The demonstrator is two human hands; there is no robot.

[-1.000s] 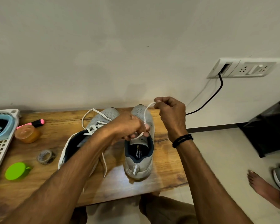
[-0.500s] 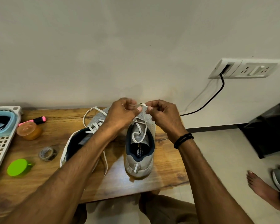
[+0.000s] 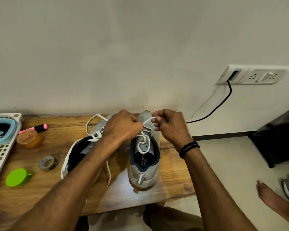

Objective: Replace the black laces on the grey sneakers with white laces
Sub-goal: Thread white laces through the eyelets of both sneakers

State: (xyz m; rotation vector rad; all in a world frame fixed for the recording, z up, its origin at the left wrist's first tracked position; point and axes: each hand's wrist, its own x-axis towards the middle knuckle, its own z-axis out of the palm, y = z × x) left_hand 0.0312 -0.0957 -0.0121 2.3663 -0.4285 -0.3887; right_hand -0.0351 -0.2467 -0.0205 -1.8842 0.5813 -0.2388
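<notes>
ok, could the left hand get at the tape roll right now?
Probably yes, once free: the left hand pinches the white lace over the right sneaker. The tape roll lies in the open on the table, left of the other sneaker, nothing over it.

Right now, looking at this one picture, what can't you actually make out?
All in the head view:
1. Left sneaker's lacing: mostly covered by the left forearm.
2. How the left hand grips the white lace: its own curled fingers hide that.
3. Basket: cut off by the left edge.
4. Insole print in the right sneaker: too small to read.
</notes>
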